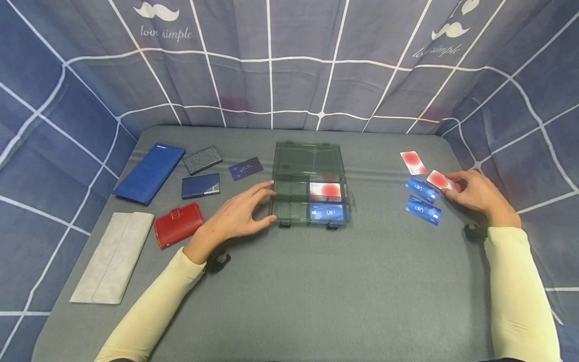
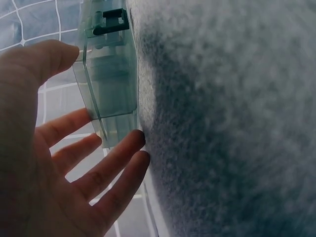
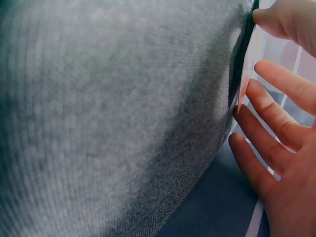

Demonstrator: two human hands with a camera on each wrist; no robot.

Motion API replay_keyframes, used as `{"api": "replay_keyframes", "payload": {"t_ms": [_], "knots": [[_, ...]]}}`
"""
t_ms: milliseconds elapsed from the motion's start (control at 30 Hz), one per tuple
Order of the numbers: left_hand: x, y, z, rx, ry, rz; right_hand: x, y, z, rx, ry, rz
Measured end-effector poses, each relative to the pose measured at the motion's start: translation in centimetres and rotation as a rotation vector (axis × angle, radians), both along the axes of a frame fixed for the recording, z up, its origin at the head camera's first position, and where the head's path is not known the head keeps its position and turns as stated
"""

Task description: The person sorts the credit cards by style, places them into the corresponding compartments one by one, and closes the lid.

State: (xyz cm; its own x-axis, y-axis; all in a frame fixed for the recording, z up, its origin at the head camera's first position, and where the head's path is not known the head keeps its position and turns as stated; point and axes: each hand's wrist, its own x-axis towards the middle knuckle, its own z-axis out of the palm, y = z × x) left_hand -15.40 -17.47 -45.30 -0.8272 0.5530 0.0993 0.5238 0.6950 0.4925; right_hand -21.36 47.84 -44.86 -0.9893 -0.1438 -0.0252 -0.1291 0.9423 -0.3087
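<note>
A green see-through plastic box [image 1: 289, 193] lies with its lid [image 1: 309, 157] raised at the back. In its right compartments are a red-and-white card [image 1: 325, 190] and a blue VIP card [image 1: 326, 211]; the left ones hold nothing visible. My left hand [image 1: 239, 211] is at the box's left side, fingers spread and fairly straight, thumb near the front corner. At the right, my right hand [image 1: 477, 191] pinches a red-and-white card [image 1: 437, 179] by its right end. Beside it lie another red-and-white card [image 1: 412, 163] and two blue VIP cards [image 1: 423, 189].
On the left are a blue long wallet [image 1: 149, 173], a grey felt card case [image 1: 202, 160], a navy card case [image 1: 200, 186], a dark blue card [image 1: 246, 168], a red snap wallet [image 1: 178, 224] and a light grey pouch [image 1: 113, 258]. Checked curtains [image 1: 298, 85] surround the grey table.
</note>
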Motion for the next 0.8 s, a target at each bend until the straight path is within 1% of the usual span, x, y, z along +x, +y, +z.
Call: {"api": "replay_keyframes", "payload": {"t_ms": [267, 467, 567, 700, 800], "knots": [[0.0, -0.2, 0.1, -0.014, 0.002, -0.008, -0.1, -0.3, 0.5, 0.001, 0.033, -0.022], [0.1, -0.4, 0.2, -0.019, -0.01, -0.014, 0.1, -1.8, 1.4, 0.008, 0.032, -0.042], [0.0, -0.5, 0.3, -0.019, -0.017, -0.019, 0.1, -2.9, 1.9, -0.003, 0.035, -0.034], [0.0, -0.5, 0.4, -0.004, -0.027, -0.026, -0.1, -4.5, 2.2, -0.009, 0.079, -0.009], [-0.1, -0.6, 0.5, 0.015, -0.037, -0.032, -0.2, -5.9, 2.7, -0.003, 0.136, 0.028]]}}
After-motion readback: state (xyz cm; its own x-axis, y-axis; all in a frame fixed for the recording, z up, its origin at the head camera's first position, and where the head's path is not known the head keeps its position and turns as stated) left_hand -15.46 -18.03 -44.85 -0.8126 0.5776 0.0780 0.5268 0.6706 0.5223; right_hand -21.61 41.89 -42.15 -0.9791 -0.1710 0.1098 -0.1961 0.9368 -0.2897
